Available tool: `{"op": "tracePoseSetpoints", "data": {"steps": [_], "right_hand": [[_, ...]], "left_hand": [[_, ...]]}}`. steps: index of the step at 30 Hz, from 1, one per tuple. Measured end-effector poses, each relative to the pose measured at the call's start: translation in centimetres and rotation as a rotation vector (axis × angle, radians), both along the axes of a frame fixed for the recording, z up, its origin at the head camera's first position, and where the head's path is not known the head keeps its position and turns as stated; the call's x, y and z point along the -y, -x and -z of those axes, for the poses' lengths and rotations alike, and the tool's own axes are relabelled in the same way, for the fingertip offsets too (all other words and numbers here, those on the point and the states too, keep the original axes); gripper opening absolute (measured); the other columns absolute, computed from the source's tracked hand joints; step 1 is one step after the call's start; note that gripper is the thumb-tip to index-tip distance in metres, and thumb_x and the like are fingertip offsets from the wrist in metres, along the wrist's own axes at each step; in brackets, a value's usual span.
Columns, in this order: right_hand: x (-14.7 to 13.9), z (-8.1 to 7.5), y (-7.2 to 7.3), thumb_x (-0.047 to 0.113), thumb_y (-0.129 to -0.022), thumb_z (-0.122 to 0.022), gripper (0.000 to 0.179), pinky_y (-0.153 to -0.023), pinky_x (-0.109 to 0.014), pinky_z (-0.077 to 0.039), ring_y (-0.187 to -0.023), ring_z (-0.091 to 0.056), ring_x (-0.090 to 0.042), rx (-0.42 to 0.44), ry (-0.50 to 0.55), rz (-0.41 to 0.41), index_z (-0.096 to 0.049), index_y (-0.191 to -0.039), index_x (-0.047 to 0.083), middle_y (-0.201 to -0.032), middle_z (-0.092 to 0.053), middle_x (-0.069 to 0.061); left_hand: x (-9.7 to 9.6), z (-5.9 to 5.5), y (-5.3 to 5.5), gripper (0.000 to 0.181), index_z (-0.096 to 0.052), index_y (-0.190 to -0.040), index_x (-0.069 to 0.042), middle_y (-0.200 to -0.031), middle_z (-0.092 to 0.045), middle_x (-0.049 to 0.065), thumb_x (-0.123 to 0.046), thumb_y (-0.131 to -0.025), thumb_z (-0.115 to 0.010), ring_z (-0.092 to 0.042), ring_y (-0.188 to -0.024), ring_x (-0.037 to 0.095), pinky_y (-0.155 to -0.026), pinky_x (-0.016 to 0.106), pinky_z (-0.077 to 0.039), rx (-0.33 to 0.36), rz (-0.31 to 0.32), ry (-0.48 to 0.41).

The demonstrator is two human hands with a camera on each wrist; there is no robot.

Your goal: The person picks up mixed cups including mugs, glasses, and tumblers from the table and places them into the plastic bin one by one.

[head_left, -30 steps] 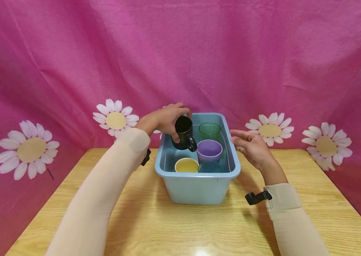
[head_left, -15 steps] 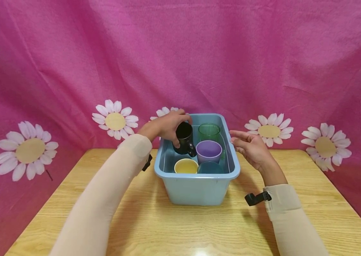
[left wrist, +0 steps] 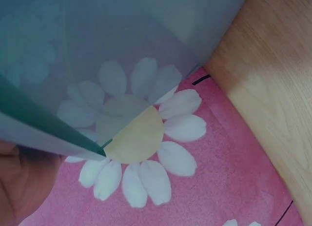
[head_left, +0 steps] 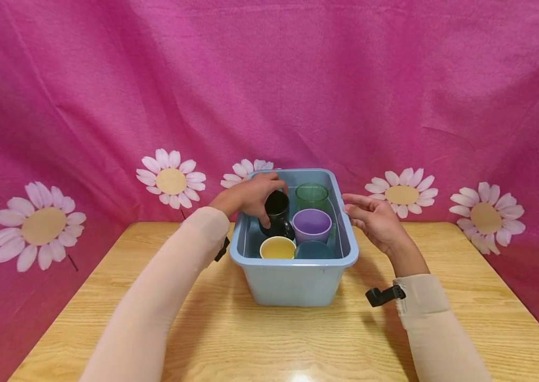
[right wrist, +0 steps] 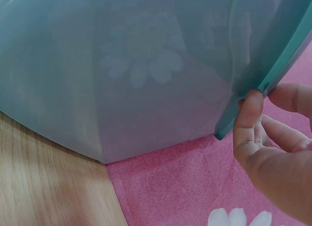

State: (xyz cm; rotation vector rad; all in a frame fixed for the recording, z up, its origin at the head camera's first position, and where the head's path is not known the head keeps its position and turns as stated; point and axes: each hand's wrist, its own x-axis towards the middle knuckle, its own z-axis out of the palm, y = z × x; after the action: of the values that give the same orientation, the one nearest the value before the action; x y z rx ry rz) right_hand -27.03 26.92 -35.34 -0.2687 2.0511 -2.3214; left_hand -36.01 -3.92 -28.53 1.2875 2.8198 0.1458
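Inside the light-blue plastic tub (head_left: 298,262), at its left side, my left hand (head_left: 257,196) grips a black mug (head_left: 276,215) around its body near the rim. The mug's handle points toward the tub's near right. A yellow cup (head_left: 277,248) sits just in front of the mug, and a purple cup (head_left: 311,223) to its right. My right hand (head_left: 374,220) touches the outer edge of the tub's right rim with fingertips and thumb, seen close in the right wrist view. The left wrist view shows the tub's wall and part of the left hand (left wrist: 29,187); the mug is hidden there.
A green see-through glass (head_left: 312,196) stands at the tub's back right, and a dark teal glass (head_left: 314,249) at its front right. The tub rests on a wooden table (head_left: 279,339). A pink cloth (head_left: 298,79) with daisies hangs behind.
My left hand has lowered the black mug deeper into the tub and slightly toward its near side. My right hand stays at the rim.
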Motion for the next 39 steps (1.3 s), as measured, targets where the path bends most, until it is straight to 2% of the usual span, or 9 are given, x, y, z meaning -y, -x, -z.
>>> {"op": "tracePoseSetpoints", "data": {"steps": [17,27,34,39], "right_hand": [[0.0,0.1,-0.1,0.002,-0.101,-0.06,0.051,-0.086,-0.021,-0.056,-0.093,-0.069,-0.01,0.003,-0.005,-0.002,-0.043,-0.147,-0.012,-0.104,-0.072,0.0],[0.0,0.1,0.0,0.0,-0.101,-0.06,0.05,-0.084,-0.021,-0.057,-0.091,-0.069,-0.01,-0.004,0.011,-0.004,-0.043,-0.147,-0.013,-0.101,-0.072,0.001],[-0.1,0.0,0.1,0.001,-0.101,-0.061,0.052,-0.085,-0.021,-0.057,-0.092,-0.069,-0.01,-0.01,0.014,-0.004,-0.043,-0.147,-0.013,-0.105,-0.072,0.0],[0.0,0.0,0.1,0.002,-0.101,-0.061,0.052,-0.085,-0.021,-0.057,-0.093,-0.069,-0.01,-0.017,0.011,-0.006,-0.043,-0.147,-0.013,-0.106,-0.072,-0.001]], "left_hand": [[-0.7,1.8,-0.4,0.083,-0.057,-0.137,-0.024,-0.128,-0.051,0.002,-0.036,-0.065,-0.097,-0.047,-0.119,0.022,-0.095,0.038,-0.052,-0.024,-0.039,0.129],[-1.3,2.1,-0.5,0.084,-0.054,-0.14,-0.026,-0.13,-0.049,0.002,-0.036,-0.067,-0.097,-0.047,-0.121,0.021,-0.096,0.039,-0.052,-0.039,-0.054,0.214],[-1.6,2.1,-0.6,0.085,-0.049,-0.143,-0.024,-0.134,-0.047,0.006,-0.039,-0.072,-0.094,-0.047,-0.123,0.023,-0.099,0.04,-0.051,-0.054,-0.03,0.312],[-1.8,2.3,-0.5,0.085,-0.047,-0.144,-0.023,-0.134,-0.047,0.007,-0.039,-0.073,-0.093,-0.047,-0.124,0.024,-0.1,0.042,-0.051,-0.062,-0.018,0.349]]}}
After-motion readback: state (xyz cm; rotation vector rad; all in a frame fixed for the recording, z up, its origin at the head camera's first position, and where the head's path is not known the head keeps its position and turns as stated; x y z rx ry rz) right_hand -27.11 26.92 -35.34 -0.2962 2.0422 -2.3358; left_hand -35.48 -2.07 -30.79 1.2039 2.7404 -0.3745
